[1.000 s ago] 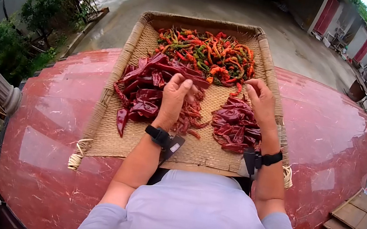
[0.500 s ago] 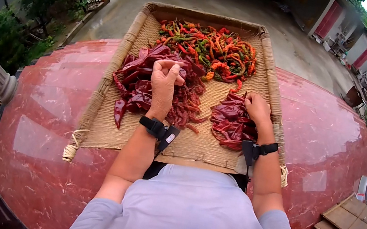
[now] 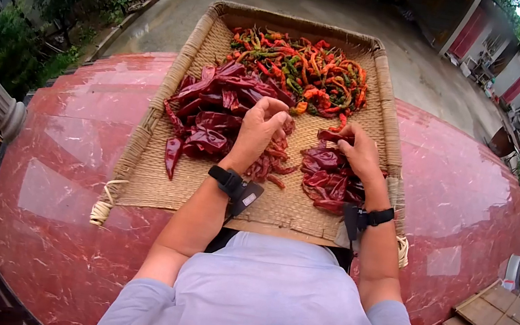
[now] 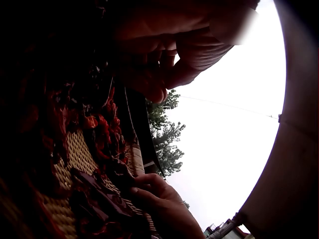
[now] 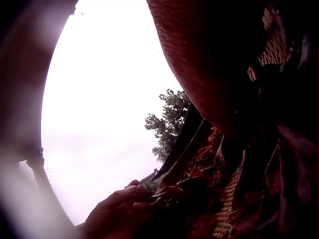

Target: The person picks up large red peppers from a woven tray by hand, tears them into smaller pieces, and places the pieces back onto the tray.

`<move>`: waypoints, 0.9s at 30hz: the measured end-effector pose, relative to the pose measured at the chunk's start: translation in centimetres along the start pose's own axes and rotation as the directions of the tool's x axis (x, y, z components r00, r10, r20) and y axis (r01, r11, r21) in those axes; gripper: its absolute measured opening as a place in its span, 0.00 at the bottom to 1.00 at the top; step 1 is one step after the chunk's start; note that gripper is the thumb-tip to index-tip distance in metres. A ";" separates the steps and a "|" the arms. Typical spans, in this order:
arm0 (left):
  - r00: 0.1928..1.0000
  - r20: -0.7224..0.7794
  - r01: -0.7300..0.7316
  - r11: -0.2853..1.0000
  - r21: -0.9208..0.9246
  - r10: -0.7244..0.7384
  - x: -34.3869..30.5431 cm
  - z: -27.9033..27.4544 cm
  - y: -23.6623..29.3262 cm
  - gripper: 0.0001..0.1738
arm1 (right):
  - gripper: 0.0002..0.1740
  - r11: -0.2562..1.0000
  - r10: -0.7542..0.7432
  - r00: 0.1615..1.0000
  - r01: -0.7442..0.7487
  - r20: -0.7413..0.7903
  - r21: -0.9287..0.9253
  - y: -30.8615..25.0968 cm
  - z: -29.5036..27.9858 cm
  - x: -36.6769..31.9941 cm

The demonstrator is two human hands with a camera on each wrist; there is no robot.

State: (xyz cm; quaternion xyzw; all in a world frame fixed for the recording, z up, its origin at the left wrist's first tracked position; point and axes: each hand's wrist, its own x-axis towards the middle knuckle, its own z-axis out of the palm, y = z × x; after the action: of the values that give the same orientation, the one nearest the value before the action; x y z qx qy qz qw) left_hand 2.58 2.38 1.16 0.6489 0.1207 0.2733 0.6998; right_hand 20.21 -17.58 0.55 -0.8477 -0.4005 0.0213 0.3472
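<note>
My left hand (image 3: 258, 136) hovers over the inner edge of the large dark red dried chili pile (image 3: 215, 102). Its fingers are loosely bent and the thumb stands a little apart from the index finger, with nothing visible between them. Over a smaller dark red pile (image 3: 328, 178), my right hand (image 3: 360, 156) pinches a dried chili (image 3: 333, 136) between thumb and fingers, its free end pointing left. The left wrist view also shows the right hand (image 4: 162, 204) at that chili. Both wrist views are dark, hiding much of the hands' undersides.
Everything lies in a shallow woven tray (image 3: 164, 196) with a raised rim, set on a red stone surface (image 3: 62, 197). Orange, red and green wrinkled chilies (image 3: 305, 66) fill the tray's far end. Small shrivelled chilies (image 3: 269, 168) lie between the dark piles.
My left hand has shifted right, its fingers loosening. The right hand, earlier down at the smaller pile, has come slightly up and left with a dried chili now in its fingers.
</note>
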 end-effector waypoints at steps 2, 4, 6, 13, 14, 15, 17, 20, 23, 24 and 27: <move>0.999 0.035 0.020 1.000 0.016 -0.021 0.2 0.0 -0.1 0.14 | 0.11 0.992 -0.046 0.990 0.061 -0.131 0.112 -1.8 -0.5 -0.5; 0.993 0.095 0.062 0.997 0.052 -0.066 0.1 0.4 0.1 0.18 | 0.10 0.944 -0.107 0.994 0.113 -0.035 0.309 -3.4 -0.9 -0.8; 0.978 0.185 0.082 0.993 0.088 -0.098 0.0 0.6 0.1 0.25 | 0.09 0.914 -0.152 0.986 0.112 0.073 0.391 -5.4 -1.6 -1.2; 0.937 0.297 0.152 0.979 0.134 -0.186 -0.6 0.8 0.4 0.17 | 0.08 0.827 -0.097 0.995 0.095 -0.026 0.554 -5.0 -1.3 -0.8; 0.951 0.248 0.161 0.981 0.108 -0.183 -0.4 0.6 0.5 0.17 | 0.08 0.788 -0.006 0.995 0.067 -0.101 0.612 -4.6 -1.4 -0.7; 0.963 0.198 0.168 0.982 0.082 -0.182 -0.3 0.5 0.5 0.17 | 0.08 0.871 0.016 0.986 0.068 -0.168 0.487 -4.0 -1.7 -0.4; 0.997 0.053 0.054 0.993 -0.109 -0.049 0.3 0.1 -0.1 0.18 | 0.09 0.977 0.030 0.952 0.036 -0.303 0.210 -1.6 -2.3 0.2; 0.986 -0.164 -0.057 0.972 -0.230 0.019 0.9 -0.8 -0.7 0.21 | 0.12 0.997 0.032 0.987 -0.042 -0.156 -0.062 1.7 -1.3 0.6; 0.950 -0.286 -0.211 0.936 -0.283 0.127 1.1 -1.3 -0.5 0.32 | 0.14 0.966 -0.003 0.997 -0.019 -0.084 -0.257 3.2 -0.1 1.2; 0.940 -0.291 -0.269 0.914 -0.305 0.179 1.1 -1.4 -0.1 0.42 | 0.15 0.952 -0.021 0.997 -0.003 -0.075 -0.306 3.2 0.3 1.5; 0.931 -0.315 -0.264 0.935 -0.237 0.183 0.8 -1.4 1.0 0.45 | 0.14 0.952 0.064 0.998 -0.057 0.013 -0.301 2.8 1.1 1.8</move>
State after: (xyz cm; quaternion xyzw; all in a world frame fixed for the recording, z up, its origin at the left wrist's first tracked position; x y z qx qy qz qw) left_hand 2.31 3.98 2.09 0.5082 0.1067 0.4576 0.7218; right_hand 22.91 -16.91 -1.54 -0.9022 -0.3768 -0.0197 0.2090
